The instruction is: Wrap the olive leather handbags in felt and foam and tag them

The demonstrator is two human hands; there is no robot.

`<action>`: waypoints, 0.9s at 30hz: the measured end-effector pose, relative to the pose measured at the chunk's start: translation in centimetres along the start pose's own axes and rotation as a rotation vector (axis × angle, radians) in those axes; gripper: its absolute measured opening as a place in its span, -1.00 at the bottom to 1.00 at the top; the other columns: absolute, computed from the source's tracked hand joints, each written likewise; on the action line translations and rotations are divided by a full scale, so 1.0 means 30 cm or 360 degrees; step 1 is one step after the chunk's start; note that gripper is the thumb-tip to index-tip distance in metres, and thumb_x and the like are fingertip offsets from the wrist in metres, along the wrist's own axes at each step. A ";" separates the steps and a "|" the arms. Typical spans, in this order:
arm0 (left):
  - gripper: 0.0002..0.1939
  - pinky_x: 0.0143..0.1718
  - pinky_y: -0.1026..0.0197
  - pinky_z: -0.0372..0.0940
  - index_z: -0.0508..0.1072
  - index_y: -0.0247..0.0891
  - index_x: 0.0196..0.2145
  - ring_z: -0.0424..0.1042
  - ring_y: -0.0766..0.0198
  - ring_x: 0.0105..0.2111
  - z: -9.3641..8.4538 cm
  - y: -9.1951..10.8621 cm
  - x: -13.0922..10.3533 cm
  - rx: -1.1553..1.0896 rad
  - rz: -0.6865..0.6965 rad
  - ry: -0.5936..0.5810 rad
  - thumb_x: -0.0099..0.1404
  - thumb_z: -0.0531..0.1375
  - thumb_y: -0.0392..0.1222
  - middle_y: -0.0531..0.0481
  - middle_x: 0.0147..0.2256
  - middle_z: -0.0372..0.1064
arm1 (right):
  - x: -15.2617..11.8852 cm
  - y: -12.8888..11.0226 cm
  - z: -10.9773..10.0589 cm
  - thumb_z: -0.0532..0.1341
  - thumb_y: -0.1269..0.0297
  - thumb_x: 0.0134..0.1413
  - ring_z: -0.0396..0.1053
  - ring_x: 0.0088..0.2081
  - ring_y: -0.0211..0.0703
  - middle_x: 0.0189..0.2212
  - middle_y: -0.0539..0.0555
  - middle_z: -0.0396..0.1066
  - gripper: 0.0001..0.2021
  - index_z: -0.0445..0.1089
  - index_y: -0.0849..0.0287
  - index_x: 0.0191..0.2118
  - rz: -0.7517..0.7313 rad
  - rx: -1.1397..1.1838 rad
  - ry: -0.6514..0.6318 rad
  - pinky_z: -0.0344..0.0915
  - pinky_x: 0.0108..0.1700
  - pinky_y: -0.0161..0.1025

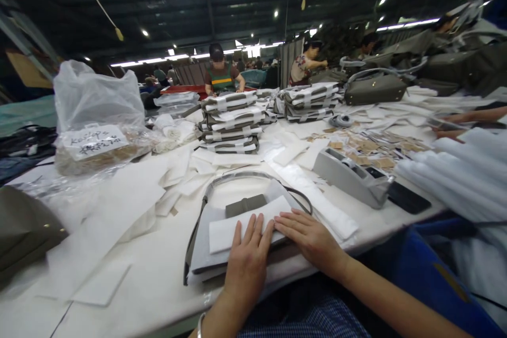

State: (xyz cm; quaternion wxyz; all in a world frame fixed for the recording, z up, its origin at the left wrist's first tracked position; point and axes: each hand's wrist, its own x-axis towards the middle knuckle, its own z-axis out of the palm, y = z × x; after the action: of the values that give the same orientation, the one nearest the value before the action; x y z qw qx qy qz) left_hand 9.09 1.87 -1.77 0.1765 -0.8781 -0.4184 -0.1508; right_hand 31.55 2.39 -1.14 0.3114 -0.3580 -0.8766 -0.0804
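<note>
A grey-brown handbag [245,204] lies flat on the table right in front of me, its handle [237,175] arching away at the far side. Over the bag rests a white foam sheet [224,233], with a larger pale sheet [200,257] showing beneath it. My left hand [250,253] lies flat on the foam sheet's near part, fingers stretched out. My right hand [312,237] presses the sheet's right end with extended fingers, its fingertips close to the left hand's. Under my palms the near edge of the bag is partly hidden.
Loose white sheets [106,211] cover the left side. Wrapped bags are stacked [229,121] beyond the handbag. A grey tape dispenser [350,177] and a black phone [407,198] sit to the right. A labelled plastic bag [99,116] stands left; a co-worker [224,76] works opposite.
</note>
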 end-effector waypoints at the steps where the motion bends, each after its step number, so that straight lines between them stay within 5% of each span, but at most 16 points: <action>1: -0.38 0.23 -0.22 0.16 0.10 -0.20 0.34 0.11 0.01 0.31 0.006 0.001 -0.006 0.0001 0.0000 0.0027 0.36 -0.04 -0.44 -0.11 0.32 0.11 | -0.006 -0.004 -0.019 0.04 0.48 0.33 0.38 0.15 -0.08 0.09 0.07 0.47 -0.63 0.37 0.12 0.16 0.0016 0.0025 -0.0014 0.26 0.25 0.03; 4: -0.38 0.23 -0.19 0.18 0.13 -0.19 0.34 0.14 0.00 0.29 0.007 0.004 -0.011 -0.0001 0.0003 0.0071 0.35 -0.03 -0.46 -0.12 0.31 0.13 | -0.052 -0.028 -0.078 0.13 0.41 0.31 0.38 0.14 -0.09 0.04 0.05 0.50 -0.70 0.42 0.05 0.09 0.0319 0.0081 0.0174 0.26 0.26 0.00; 7: -0.38 0.24 -0.14 0.18 0.16 -0.21 0.33 0.15 0.01 0.29 0.002 0.005 -0.007 -0.0008 0.0005 0.0101 0.35 -0.04 -0.49 -0.14 0.30 0.14 | -0.128 -0.068 -0.106 0.16 0.28 0.30 0.45 0.05 -0.07 0.01 0.09 0.51 -0.76 0.45 0.04 0.03 0.1058 0.0157 0.0474 0.36 0.17 -0.04; 10: -0.39 0.24 -0.12 0.19 0.18 -0.24 0.32 0.14 0.01 0.30 0.004 0.002 -0.005 -0.0020 0.0022 0.0135 0.35 -0.06 -0.49 -0.15 0.30 0.15 | -0.187 -0.096 -0.088 0.18 0.14 0.26 0.55 -0.09 -0.04 -0.02 0.14 0.53 -0.65 0.38 0.07 0.12 0.1628 0.0556 0.0397 0.49 -0.01 -0.09; 15: -0.36 0.24 -0.14 0.19 0.09 -0.28 0.35 0.11 -0.02 0.31 0.019 -0.013 -0.016 -0.0010 0.0117 0.0192 0.34 -0.06 -0.50 -0.18 0.32 0.10 | -0.152 -0.072 -0.050 0.26 0.14 0.11 0.51 -0.03 0.06 0.00 0.25 0.51 -0.50 0.33 0.17 0.16 0.1746 0.1135 0.0152 0.45 0.00 -0.03; 19: -0.30 0.29 -0.14 0.09 -0.08 -0.24 0.40 0.10 0.00 0.31 0.036 -0.035 -0.030 -0.0100 0.0160 0.0314 0.35 -0.09 -0.48 -0.16 0.32 0.09 | -0.066 -0.019 -0.085 0.33 0.22 -0.04 0.48 -0.30 -0.05 -0.41 0.03 0.53 -0.84 0.47 0.17 -0.32 0.1967 0.1297 -0.0083 0.40 -0.18 -0.14; 22: -0.28 0.33 -0.13 0.02 -0.14 -0.19 0.41 0.12 0.01 0.31 0.040 -0.047 -0.039 -0.0169 0.0176 0.0349 0.36 -0.09 -0.47 -0.16 0.32 0.10 | -0.030 -0.018 -0.111 0.38 0.23 -0.14 0.38 -0.40 -0.17 -0.53 -0.06 0.42 -0.83 0.43 0.17 -0.43 0.2026 0.1419 -0.0019 0.32 -0.31 -0.25; 27: -0.28 0.34 -0.14 -0.01 -0.13 -0.07 0.41 0.09 0.01 0.32 0.040 -0.062 -0.056 -0.0198 0.0181 0.0376 0.37 -0.10 -0.46 -0.13 0.34 0.06 | 0.010 -0.104 -0.090 0.35 0.21 -0.17 0.42 -0.35 -0.22 -0.38 -0.04 0.44 -0.66 0.38 0.15 -0.21 0.2103 0.1847 0.0269 0.34 -0.31 -0.28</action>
State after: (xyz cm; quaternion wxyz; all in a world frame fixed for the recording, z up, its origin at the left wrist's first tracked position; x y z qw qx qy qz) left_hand 6.77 2.34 -3.19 0.1781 -0.8857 -0.3342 -0.2686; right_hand 30.60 -0.70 1.43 0.4906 -0.5698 -0.3673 0.5475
